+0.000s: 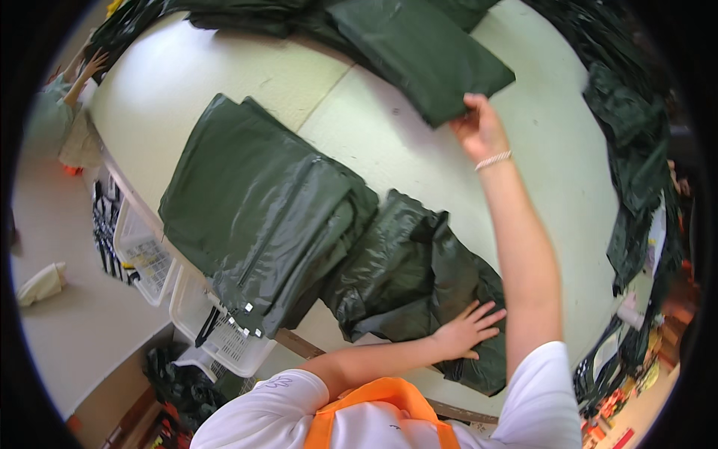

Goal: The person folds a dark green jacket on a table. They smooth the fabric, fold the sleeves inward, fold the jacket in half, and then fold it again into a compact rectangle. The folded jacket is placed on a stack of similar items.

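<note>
Dark green garments (pixel 262 217), pale table (pixel 553 150)

Left hand (pixel 470 328) flat; right hand (pixel 479 127) reaching forward.

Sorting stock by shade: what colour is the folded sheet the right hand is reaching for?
Dark green, glossy: the folded sheet at the right hand, head view.

Colourful packages (pixel 632 378) at lower right edge; too blurred to detail.
</note>
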`<state>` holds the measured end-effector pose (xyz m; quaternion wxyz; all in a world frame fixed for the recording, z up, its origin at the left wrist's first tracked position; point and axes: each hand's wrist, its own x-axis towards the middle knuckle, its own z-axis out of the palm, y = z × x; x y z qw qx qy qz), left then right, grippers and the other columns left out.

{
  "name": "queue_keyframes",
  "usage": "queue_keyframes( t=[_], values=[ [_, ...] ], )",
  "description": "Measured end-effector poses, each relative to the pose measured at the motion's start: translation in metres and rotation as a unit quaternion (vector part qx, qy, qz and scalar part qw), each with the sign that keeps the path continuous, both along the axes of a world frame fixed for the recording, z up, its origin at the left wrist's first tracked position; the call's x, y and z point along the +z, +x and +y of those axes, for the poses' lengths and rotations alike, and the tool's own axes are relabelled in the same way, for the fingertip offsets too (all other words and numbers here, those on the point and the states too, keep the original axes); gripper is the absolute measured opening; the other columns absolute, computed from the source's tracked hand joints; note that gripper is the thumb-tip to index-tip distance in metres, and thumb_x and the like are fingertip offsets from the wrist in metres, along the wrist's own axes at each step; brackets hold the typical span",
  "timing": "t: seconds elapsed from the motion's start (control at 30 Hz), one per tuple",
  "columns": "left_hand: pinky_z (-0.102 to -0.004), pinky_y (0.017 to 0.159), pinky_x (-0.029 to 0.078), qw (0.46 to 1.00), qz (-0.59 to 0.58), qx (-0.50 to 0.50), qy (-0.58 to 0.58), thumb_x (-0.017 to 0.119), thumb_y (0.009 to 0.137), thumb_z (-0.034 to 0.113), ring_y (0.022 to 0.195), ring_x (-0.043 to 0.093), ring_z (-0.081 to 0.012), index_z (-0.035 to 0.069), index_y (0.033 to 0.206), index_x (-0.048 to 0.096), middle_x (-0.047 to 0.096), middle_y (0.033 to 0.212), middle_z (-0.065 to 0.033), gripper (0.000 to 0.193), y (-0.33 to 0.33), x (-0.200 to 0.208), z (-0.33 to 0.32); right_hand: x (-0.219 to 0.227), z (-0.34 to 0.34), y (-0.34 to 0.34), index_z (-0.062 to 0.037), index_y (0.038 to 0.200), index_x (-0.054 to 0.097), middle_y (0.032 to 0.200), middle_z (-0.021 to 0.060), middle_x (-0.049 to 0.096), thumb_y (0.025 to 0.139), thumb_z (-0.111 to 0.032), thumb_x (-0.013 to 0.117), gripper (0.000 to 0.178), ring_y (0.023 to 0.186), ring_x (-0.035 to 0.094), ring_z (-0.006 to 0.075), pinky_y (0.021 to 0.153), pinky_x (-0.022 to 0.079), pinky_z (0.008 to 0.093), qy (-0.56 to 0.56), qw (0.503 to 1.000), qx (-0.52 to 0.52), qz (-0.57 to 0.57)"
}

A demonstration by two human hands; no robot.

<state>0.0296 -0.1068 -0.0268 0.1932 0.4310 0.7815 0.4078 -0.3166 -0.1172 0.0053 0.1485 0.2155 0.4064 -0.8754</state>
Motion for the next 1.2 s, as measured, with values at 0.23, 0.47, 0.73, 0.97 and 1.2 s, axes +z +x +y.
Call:
queue_keyframes(
  t=[0.23, 0.47, 0.73, 0.97, 1.2],
  values=[
    [-0.055, 0.11, 0.017, 0.996, 0.085, 0.03, -0.025, 0.067, 0.067, 0.057, 0.134, 0.024, -0.0345, 0.015, 0.135, 0.042, 0.036, 0.141, -0.0091, 0.085, -0.004, 0.01, 0.003, 0.027, 0.133, 0.256, -0.0018, 0.102, 0.055, 0.108, 0.0108, 0.06, 0.075, -0.005, 0.056, 0.028, 0.099, 0.056, 0.0252, 0.087, 0.045, 0.0401, -0.065, 0.979, -0.177, -0.072],
    [-0.0554, 0.11, 0.018, 0.984, 0.168, 0.043, -0.029, 0.072, 0.064, 0.054, 0.126, 0.034, -0.0352, 0.013, 0.118, 0.06, 0.049, 0.129, -0.0083, 0.069, 0.009, 0.0, 0.01, 0.067, 0.203, 0.507, 0.0036, 0.121, 0.049, 0.124, 0.0162, 0.055, 0.066, -0.002, 0.047, 0.055, 0.116, 0.05, 0.0334, 0.104, 0.037, 0.0461, -0.152, 0.932, -0.304, -0.126],
    [-0.0532, 0.111, 0.017, 0.953, 0.296, -0.012, -0.058, 0.059, 0.079, 0.028, 0.129, 0.034, -0.0336, 0.013, 0.127, 0.052, 0.044, 0.136, -0.0119, 0.05, 0.019, -0.03, 0.009, 0.04, 0.326, 0.586, 0.0091, 0.117, 0.049, 0.119, 0.0195, 0.056, 0.063, -0.003, 0.044, 0.055, 0.111, 0.054, 0.0333, 0.1, 0.042, 0.0473, -0.019, 0.964, -0.138, -0.225],
    [-0.0497, 0.111, 0.018, 0.912, 0.345, 0.118, -0.188, 0.058, 0.072, 0.012, 0.137, 0.026, -0.0289, 0.006, 0.125, 0.053, 0.036, 0.143, -0.0128, 0.054, 0.005, 0.059, -0.033, 0.021, 0.349, 0.527, 0.0017, 0.083, 0.051, 0.08, 0.0047, 0.052, 0.069, -0.005, 0.051, 0.015, 0.068, 0.051, 0.0153, 0.063, 0.049, 0.0335, 0.241, 0.943, -0.007, -0.228],
    [-0.0457, 0.111, 0.017, 0.837, 0.316, 0.338, -0.292, 0.05, 0.088, 0.048, 0.136, 0.029, -0.026, 0.007, 0.136, 0.042, 0.04, 0.143, -0.0101, 0.064, -0.058, 0.019, -0.1, 0.061, 0.316, 0.517, 0.0058, 0.122, 0.046, 0.104, 0.0214, 0.054, 0.077, -0.016, 0.058, 0.051, 0.098, 0.054, 0.0327, 0.086, 0.045, 0.0435, 0.676, 0.73, 0.097, -0.039]
  ],
)
